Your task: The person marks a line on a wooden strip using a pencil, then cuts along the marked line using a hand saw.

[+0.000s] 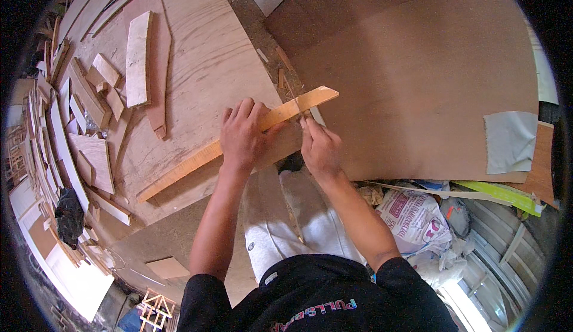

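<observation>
A long yellowish wooden strip (179,173) lies diagonally along the edge of the plywood table (209,57), its angled end jutting past the edge. My left hand (243,130) is wrapped over the strip, holding it against the table. A thin, narrow tool (296,102), apparently a blade, crosses the strip near that end. My right hand (319,147) has its fingers closed on the tool's lower end, just beside the strip. The exact shape of the tool is too small to make out.
Pale boards (138,57) and offcuts crowd the table's left. A large brown sheet (406,81) with a pale cloth (510,143) lies at right, above a white sack (412,218) and a green strip (501,194). A black bundle (70,215) sits at far left.
</observation>
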Action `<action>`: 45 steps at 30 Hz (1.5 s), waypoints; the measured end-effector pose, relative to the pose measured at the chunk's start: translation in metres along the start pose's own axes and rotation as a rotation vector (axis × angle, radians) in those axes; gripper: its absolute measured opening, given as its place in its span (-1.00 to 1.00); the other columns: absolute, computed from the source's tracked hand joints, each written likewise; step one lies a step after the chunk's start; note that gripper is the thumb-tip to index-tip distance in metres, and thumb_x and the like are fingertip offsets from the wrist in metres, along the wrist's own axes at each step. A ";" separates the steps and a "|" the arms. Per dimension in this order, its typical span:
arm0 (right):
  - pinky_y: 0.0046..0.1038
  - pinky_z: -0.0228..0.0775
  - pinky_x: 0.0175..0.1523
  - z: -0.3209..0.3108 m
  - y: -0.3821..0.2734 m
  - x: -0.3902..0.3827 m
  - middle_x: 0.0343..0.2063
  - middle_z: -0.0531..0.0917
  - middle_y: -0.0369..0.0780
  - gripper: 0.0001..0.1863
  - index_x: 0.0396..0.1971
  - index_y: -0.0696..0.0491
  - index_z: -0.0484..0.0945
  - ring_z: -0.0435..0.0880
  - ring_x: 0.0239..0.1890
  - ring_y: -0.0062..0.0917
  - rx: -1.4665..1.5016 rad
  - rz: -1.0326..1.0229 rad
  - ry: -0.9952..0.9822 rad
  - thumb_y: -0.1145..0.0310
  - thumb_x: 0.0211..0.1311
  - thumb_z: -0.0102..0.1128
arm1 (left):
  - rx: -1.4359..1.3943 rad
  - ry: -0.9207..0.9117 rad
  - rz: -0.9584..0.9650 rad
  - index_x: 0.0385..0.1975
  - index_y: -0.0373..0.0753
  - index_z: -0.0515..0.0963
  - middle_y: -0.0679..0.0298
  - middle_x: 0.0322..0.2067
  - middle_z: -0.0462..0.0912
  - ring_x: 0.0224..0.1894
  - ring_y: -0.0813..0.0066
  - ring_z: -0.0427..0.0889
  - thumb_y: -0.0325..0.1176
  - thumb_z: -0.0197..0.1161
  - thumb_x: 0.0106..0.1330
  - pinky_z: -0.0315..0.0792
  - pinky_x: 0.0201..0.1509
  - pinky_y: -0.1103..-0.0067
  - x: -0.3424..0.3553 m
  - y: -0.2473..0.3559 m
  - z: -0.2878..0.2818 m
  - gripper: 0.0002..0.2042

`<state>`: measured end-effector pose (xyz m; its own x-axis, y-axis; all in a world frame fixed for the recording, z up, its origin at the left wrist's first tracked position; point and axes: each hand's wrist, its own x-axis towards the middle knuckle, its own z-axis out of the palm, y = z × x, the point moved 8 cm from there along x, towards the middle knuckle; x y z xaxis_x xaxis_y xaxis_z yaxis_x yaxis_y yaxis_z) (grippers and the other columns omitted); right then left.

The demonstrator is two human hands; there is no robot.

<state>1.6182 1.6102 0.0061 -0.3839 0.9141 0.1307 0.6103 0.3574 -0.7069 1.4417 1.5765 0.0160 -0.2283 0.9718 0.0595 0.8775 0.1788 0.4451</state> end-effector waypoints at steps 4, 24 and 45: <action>-0.12 0.55 -0.37 -0.005 0.004 -0.010 -0.47 0.69 0.06 -0.89 -0.23 0.15 0.63 0.73 -0.41 -0.01 0.015 -0.023 0.024 0.42 0.44 0.23 | 0.013 0.011 0.008 -0.29 -0.17 0.54 0.22 -0.28 0.51 -0.10 0.20 0.59 0.13 0.45 0.16 0.36 0.01 0.31 0.000 0.001 0.000 -0.54; -0.06 0.50 -0.36 -0.019 -0.008 -0.015 -0.54 0.63 0.06 -0.91 -0.32 0.14 0.58 0.71 -0.43 0.01 -0.007 0.082 -0.091 0.46 0.40 0.21 | 0.015 0.071 0.035 -0.32 -0.15 0.54 0.25 -0.30 0.52 -0.11 0.22 0.59 0.10 0.46 0.15 0.36 0.01 0.32 -0.003 0.004 -0.004 -0.56; -0.03 0.55 -0.33 -0.020 -0.012 -0.007 -0.51 0.68 0.05 -0.93 -0.29 0.12 0.61 0.74 -0.39 0.00 -0.079 0.122 -0.137 0.44 0.39 0.22 | -0.010 0.071 0.037 -0.28 -0.16 0.55 0.22 -0.28 0.53 -0.10 0.17 0.59 0.07 0.47 0.18 0.42 0.03 0.30 -0.004 0.003 -0.003 -0.58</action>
<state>1.6275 1.6035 0.0276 -0.3911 0.9189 -0.0519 0.7085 0.2646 -0.6543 1.4445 1.5726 0.0198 -0.2252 0.9644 0.1388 0.8816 0.1411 0.4505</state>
